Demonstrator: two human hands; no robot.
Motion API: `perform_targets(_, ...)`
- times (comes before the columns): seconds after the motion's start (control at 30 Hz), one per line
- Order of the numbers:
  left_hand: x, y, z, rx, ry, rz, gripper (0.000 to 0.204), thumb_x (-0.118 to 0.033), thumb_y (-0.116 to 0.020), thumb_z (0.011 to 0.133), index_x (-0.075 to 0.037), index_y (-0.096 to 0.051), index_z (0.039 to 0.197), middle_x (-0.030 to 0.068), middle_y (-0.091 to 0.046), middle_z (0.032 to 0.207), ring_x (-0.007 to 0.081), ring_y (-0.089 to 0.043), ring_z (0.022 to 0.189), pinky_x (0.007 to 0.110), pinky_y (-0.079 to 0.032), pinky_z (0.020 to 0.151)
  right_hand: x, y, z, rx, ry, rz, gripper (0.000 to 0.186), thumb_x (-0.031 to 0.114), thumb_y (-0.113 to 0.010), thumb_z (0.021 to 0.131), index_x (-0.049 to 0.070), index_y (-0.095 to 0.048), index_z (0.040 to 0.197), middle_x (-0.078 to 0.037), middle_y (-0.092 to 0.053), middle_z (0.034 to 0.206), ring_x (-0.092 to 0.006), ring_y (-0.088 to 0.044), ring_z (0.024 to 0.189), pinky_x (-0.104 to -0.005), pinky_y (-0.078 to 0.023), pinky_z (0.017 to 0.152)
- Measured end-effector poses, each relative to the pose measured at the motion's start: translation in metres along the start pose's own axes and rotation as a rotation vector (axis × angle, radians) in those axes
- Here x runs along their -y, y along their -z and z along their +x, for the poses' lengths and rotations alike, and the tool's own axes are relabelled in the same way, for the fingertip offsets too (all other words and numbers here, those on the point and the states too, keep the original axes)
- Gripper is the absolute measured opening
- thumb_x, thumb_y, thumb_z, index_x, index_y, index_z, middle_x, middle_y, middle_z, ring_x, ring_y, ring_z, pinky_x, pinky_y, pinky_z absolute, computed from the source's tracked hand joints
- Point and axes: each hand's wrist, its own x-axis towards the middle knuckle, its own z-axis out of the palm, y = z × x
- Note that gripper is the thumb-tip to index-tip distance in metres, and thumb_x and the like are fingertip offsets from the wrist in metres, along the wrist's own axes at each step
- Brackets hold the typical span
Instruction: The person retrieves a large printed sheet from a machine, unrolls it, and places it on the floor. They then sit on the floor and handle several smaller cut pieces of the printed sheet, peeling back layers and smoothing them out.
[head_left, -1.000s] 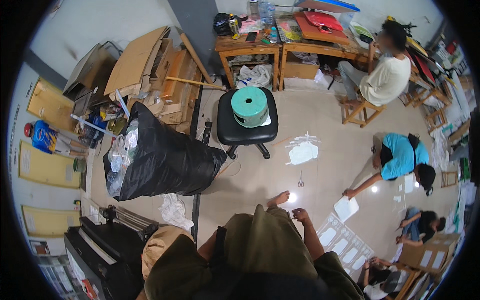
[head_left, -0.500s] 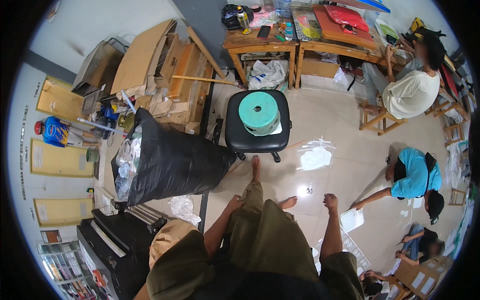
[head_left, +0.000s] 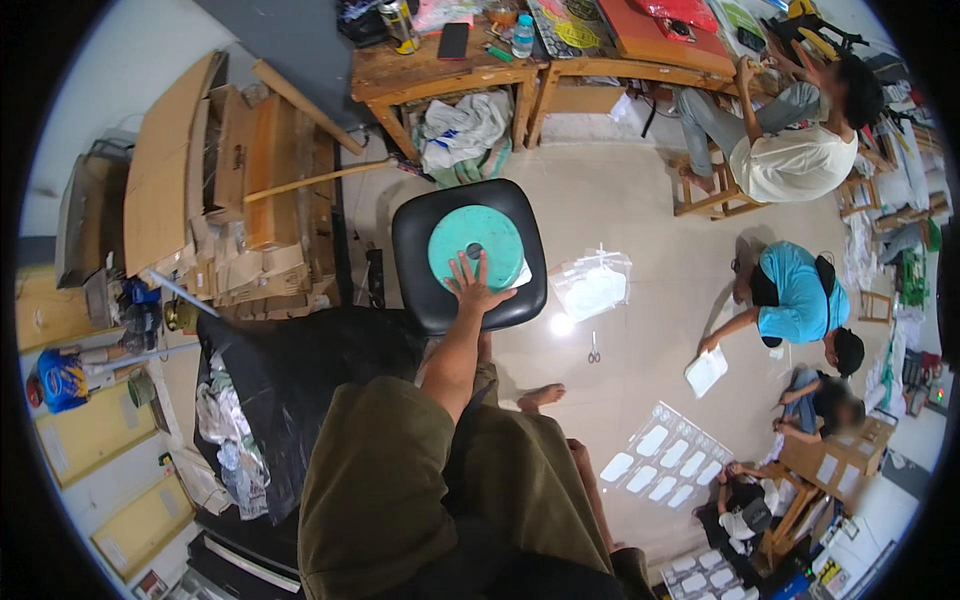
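A round teal plastic stool (head_left: 450, 237) with a dark hole in its top stands on the padded black seat of a wheeled chair (head_left: 420, 295). My left hand (head_left: 474, 284) reaches over the stool's near side, fingers spread on its top by the hole. A bit of white sheet (head_left: 524, 274) shows at the stool's right edge. My right hand (head_left: 579, 455) hangs low beside my right leg; its fingers are too hidden to read. To the right of the chair, a pair of scissors (head_left: 594, 348) lies on the floor near a white cut sheet (head_left: 597, 287).
A large black trash bag (head_left: 310, 360) with clear plastic stands left, before stacked cardboard (head_left: 170, 170). Wooden tables (head_left: 440, 80) line the back. One person sits on a stool (head_left: 800, 165); another in blue (head_left: 795, 290) bends over the floor. Printed sheets (head_left: 668, 455) lie lower right.
My left hand has moved from beside my leg up onto the teal stool. My right hand has dropped back beside my leg. The view has shifted nearer the chair.
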Motion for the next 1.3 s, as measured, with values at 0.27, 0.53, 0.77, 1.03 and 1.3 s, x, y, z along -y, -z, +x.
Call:
perform_targets(0.27, 0.006, -0.014, -0.002, 0.037, -0.059, -0.04, 0.143, -0.063, -0.083, 0.057, -0.031, 0.021, 0.151, 0.0216, 0.039, 0.15, 0.0465, 0.039, 0.134, 0.072, 0.011, 0.105, 0.09, -0.002, 0.001, -0.002, -0.071, -0.073, 0.034, 0.028, -0.066, 0.089, 0.002, -0.066, 0.111, -0.015, -0.07, 0.096, -0.026, -0.068, 0.081, -0.038, -0.054, 0.073)
perform_targets(0.53, 0.047, 0.019, -0.011, -0.191, -0.355, -0.339, 0.094, -0.055, -0.07, 0.081, -0.016, -0.025, 0.154, 0.028, -0.007, 0.158, 0.0492, 0.001, 0.145, 0.065, -0.009, 0.111, 0.379, -0.073, 0.109, -0.225, 0.916, -0.624, 0.067, 0.018, -0.075, 0.075, 0.008, -0.046, 0.135, -0.019, -0.044, 0.135, -0.039, -0.042, 0.125, -0.0496, -0.036, 0.104)
perform_targets(0.77, 0.195, 0.001, -0.09, -0.482, -0.028, -0.405, 0.048, -0.02, -0.063, 0.093, 0.0, -0.047, 0.133, 0.0233, -0.048, 0.132, 0.0392, -0.049, 0.12, 0.047, -0.04, 0.1, 0.477, -0.146, 0.205, -0.044, 1.139, -1.291, 0.108, 0.028, -0.083, 0.062, 0.018, -0.024, 0.152, -0.02, -0.049, 0.123, -0.0364, -0.045, 0.122, -0.0524, -0.019, 0.116)
perform_targets(1.03, 0.237, -0.107, -0.009, -0.35, 0.131, -1.049, 0.055, -0.014, -0.074, 0.085, 0.001, -0.047, 0.131, 0.0176, -0.051, 0.128, 0.027, -0.051, 0.116, 0.039, -0.043, 0.098, 0.386, -0.034, 0.12, -0.194, 0.987, -0.45, 0.13, 0.034, -0.09, 0.049, 0.006, -0.016, 0.151, -0.02, -0.043, 0.127, -0.0358, -0.044, 0.123, -0.0506, -0.023, 0.113)
perform_targets(1.3, 0.119, -0.116, 0.118, -0.488, 0.266, -0.66, 0.083, -0.027, -0.08, 0.075, -0.002, -0.034, 0.14, 0.0257, -0.038, 0.136, 0.0421, -0.038, 0.127, 0.051, -0.034, 0.106, 0.279, 0.059, 0.056, -0.738, 0.343, -0.122, 0.126, 0.029, -0.088, 0.053, 0.013, -0.016, 0.155, -0.02, -0.026, 0.15, -0.0385, -0.028, 0.136, -0.0528, -0.026, 0.113)
